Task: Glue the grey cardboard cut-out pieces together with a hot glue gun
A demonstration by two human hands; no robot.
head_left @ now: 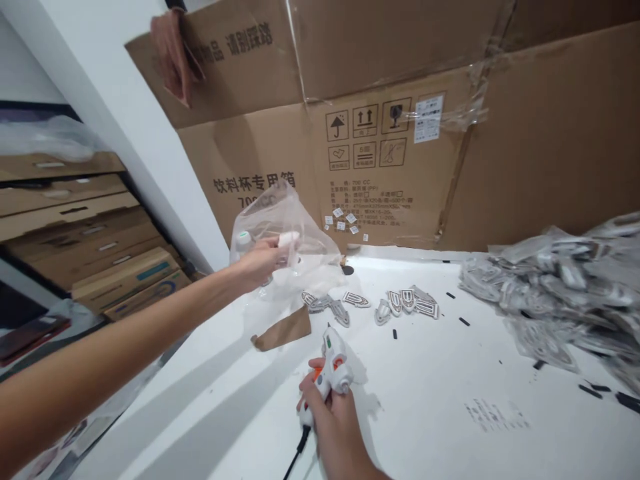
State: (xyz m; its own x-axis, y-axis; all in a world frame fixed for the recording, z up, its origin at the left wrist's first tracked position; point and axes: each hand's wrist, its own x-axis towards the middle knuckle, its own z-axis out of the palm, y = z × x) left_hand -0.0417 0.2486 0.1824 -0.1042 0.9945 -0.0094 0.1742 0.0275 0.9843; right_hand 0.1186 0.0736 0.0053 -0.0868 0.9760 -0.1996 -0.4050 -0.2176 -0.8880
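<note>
My right hand is closed around a white hot glue gun with an orange trigger, its nozzle pointing away from me over the white table. My left hand reaches forward at a translucent plastic bag, pinching a small white piece whose kind I cannot make out. Whether the fingers are inside the bag or in front of it, I cannot tell. Just beyond the gun lie several grey and white pointed badges with letter-like shapes. A strip of brown cardboard is left of the nozzle.
Large cardboard sheets stand along the back. A heap of plastic-wrapped badges covers the right side. Small black strips are scattered about. The gun's black cord runs toward me. Stacked boxes stand at left.
</note>
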